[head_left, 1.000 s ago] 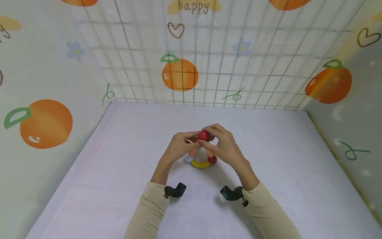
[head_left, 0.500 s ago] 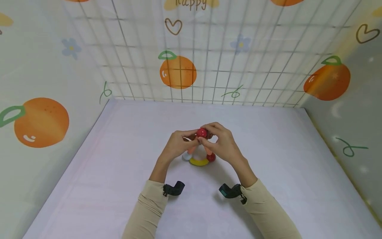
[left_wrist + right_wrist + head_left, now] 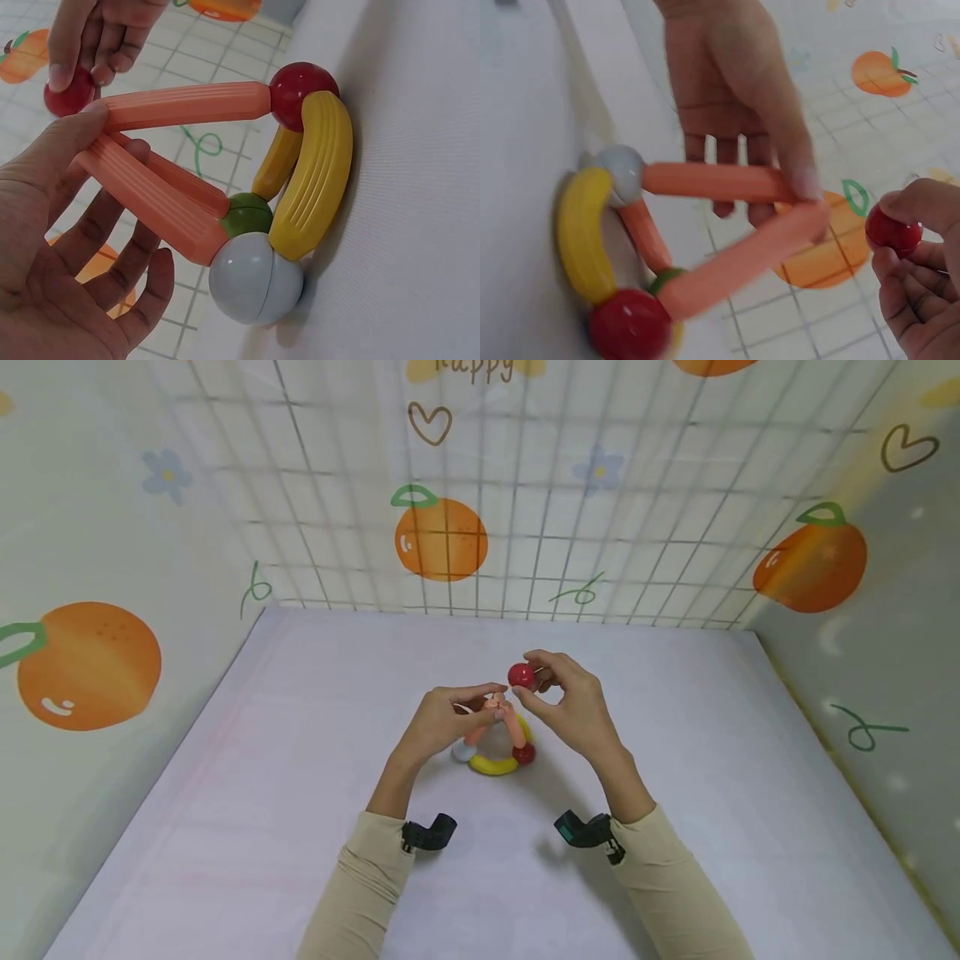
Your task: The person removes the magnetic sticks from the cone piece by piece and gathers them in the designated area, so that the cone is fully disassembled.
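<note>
My right hand (image 3: 576,700) pinches a loose red ball (image 3: 894,229) between thumb and fingers, just above and right of the frame's peak. With thumb and fingers, my left hand (image 3: 437,727) holds together the upper ends of three ribbed orange rods (image 3: 187,105). The rods lean inward from a base on the table. In the left wrist view the base has a second red ball (image 3: 304,94), a green ball (image 3: 247,214), a pale grey ball (image 3: 251,279) and curved yellow pieces (image 3: 321,176) between balls. The base's far side is partly hidden.
The structure stands on a white-covered table (image 3: 300,660). Behind it rises a grid-patterned backdrop (image 3: 517,510) with printed oranges, and printed side walls flank the table. Dark wrist cameras (image 3: 431,832) sit on both sleeves.
The right hand has lifted the red ball off the peak, up and to the right. The orange rod tops now show bare in the left hand, which stays almost in place.
</note>
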### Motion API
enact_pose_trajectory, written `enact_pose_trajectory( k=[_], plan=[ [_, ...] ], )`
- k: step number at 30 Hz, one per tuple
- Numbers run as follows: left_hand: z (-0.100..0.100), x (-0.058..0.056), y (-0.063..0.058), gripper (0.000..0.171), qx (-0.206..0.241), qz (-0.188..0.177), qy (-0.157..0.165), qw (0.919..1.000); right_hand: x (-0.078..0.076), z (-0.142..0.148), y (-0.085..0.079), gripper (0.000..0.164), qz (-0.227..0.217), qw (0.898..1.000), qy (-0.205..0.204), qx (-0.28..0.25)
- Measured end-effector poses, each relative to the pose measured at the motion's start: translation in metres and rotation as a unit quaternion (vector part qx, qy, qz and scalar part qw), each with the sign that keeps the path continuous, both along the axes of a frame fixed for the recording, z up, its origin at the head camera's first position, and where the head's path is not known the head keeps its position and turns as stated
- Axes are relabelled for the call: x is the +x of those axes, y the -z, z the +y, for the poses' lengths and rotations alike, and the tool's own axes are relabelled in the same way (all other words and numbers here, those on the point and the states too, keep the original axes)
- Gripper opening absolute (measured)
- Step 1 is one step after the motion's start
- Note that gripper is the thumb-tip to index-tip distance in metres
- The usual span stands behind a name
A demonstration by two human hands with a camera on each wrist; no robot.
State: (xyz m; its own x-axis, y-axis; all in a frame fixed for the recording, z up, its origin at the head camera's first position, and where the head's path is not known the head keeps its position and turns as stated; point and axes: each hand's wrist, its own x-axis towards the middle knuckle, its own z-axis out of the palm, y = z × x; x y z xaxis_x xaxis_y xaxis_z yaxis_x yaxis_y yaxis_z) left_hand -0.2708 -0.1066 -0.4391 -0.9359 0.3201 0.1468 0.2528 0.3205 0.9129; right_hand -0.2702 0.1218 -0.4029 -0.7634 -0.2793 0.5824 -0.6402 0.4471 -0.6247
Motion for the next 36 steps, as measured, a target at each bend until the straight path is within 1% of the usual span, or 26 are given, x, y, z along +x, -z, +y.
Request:
enact_pose_trajectory(
  k=[3, 6, 10, 13, 21, 29, 36],
  plan=[
    [0.0, 0.0, 0.0, 0.04, 0.002, 0.001, 0.001, 1.0, -0.004, 0.01, -0.002, 0.039, 0.012, 1.0, 0.018, -0.012],
    [0.0, 0.0, 0.001, 0.039, 0.002, 0.002, 0.0, 1.0, -0.008, 0.021, -0.001, 0.036, 0.019, 0.999, 0.043, -0.013],
    [0.0, 0.0, 0.001, 0.04, 0.006, -0.006, 0.002, 1.0, -0.013, 0.034, 0.001, 0.033, 0.017, 0.997, 0.08, -0.001],
    [0.001, 0.001, 0.0, 0.04, 0.011, -0.013, 0.001, 0.9999, -0.016, 0.041, 0.003, 0.032, 0.014, 0.995, 0.1, 0.003],
    [0.002, 0.002, 0.0, 0.038, 0.01, -0.017, -0.008, 0.9998, -0.024, 0.056, 0.01, 0.034, 0.01, 0.992, 0.124, 0.009],
    [0.004, 0.003, -0.001, 0.04, 0.013, -0.017, -0.002, 0.9998, -0.028, 0.07, 0.015, 0.035, -0.007, 0.987, 0.158, 0.016],
    [0.005, 0.002, 0.0, 0.04, 0.012, -0.017, -0.006, 0.9998, -0.035, 0.077, 0.023, 0.036, -0.014, 0.985, 0.172, 0.016]
  ],
)
